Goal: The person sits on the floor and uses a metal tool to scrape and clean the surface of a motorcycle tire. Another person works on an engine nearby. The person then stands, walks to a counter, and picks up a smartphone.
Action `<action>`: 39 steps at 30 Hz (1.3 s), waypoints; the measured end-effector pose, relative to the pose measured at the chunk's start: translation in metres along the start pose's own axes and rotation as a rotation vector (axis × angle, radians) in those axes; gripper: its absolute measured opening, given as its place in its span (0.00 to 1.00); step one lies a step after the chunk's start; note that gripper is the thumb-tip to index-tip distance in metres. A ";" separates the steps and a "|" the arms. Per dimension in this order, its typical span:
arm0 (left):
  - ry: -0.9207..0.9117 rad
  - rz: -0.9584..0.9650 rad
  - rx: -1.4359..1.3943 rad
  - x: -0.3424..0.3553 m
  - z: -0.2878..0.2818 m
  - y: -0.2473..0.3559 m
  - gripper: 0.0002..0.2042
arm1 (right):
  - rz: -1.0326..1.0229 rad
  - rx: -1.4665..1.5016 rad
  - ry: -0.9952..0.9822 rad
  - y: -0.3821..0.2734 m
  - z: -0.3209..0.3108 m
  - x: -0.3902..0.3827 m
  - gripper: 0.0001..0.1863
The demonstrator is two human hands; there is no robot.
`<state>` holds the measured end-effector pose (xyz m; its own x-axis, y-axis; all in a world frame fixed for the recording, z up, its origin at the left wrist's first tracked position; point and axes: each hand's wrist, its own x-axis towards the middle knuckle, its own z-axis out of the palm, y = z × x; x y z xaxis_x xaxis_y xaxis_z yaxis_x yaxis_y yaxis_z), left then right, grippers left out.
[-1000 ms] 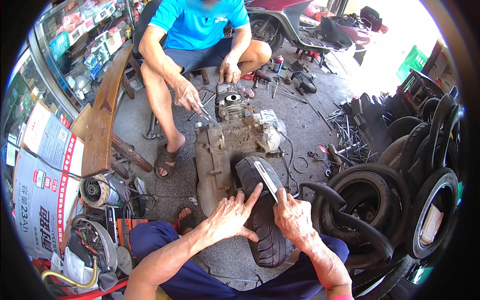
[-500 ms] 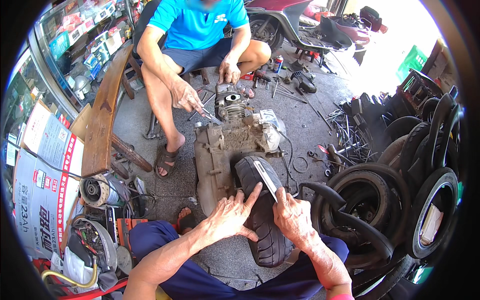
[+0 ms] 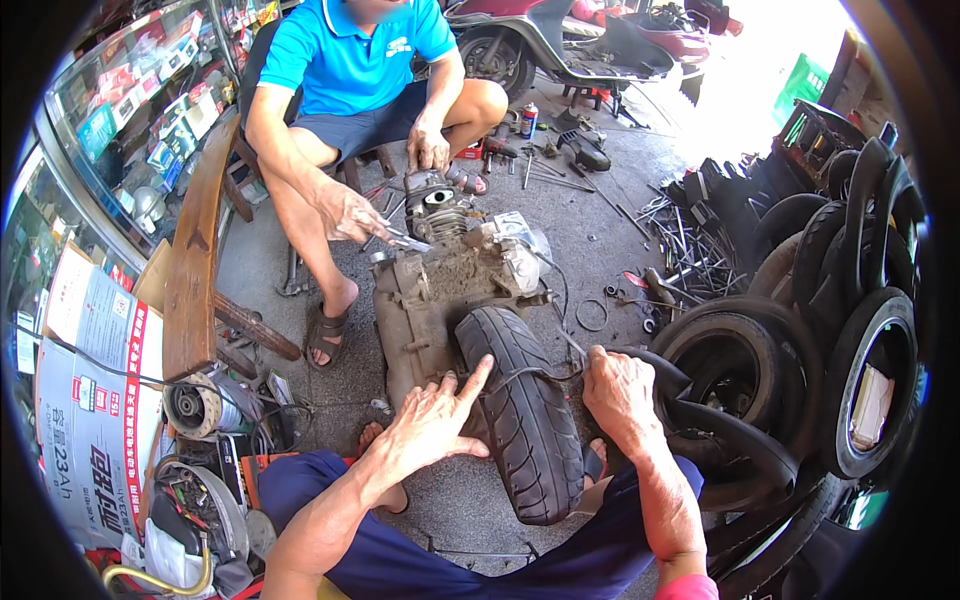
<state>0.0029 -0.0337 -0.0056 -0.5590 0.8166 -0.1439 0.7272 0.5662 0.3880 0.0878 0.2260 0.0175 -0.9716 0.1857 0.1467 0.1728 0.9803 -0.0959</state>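
Between my knees stands a scooter wheel with a black tyre (image 3: 535,440), joined to a dirty engine block (image 3: 420,290). My left hand (image 3: 430,420) is open at the tyre's left side, its index finger reaching to the tread. To the right of the tyre, my right hand (image 3: 618,395) is closed on a thin flat metal strip (image 3: 570,342), now seen nearly edge-on, its tip pointing towards the engine. A dark cable (image 3: 525,372) crosses the tread. Opposite, a person in a blue shirt holds a slim metal tool (image 3: 408,241) against the engine, the other hand (image 3: 428,148) at the finned cylinder (image 3: 445,222).
Tyres (image 3: 735,370) and inner tubes pile up on the right, near scattered metal tools (image 3: 685,235). A wooden bench (image 3: 195,270), a cardboard box (image 3: 95,400) and an electric motor part (image 3: 195,405) line the left. Behind is a parked scooter (image 3: 560,50).
My right hand has moved right, off the tyre, turning the metal strip edge-on. My left hand has shifted left, thumb now off the tread. The whole view has shifted slightly.
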 end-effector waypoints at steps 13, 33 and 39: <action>0.123 0.031 0.036 0.008 0.006 0.004 0.52 | -0.218 0.203 0.087 -0.026 0.002 -0.009 0.07; 0.131 0.127 0.078 0.006 0.012 0.005 0.52 | -0.278 0.020 0.047 -0.037 0.016 -0.011 0.12; 0.074 0.109 0.077 0.007 0.005 0.009 0.53 | -0.276 0.004 0.035 -0.037 0.017 -0.014 0.16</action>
<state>0.0078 -0.0219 -0.0078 -0.5011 0.8646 -0.0363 0.8119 0.4843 0.3261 0.0917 0.1857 0.0020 -0.9757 -0.0860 0.2016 -0.0981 0.9939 -0.0510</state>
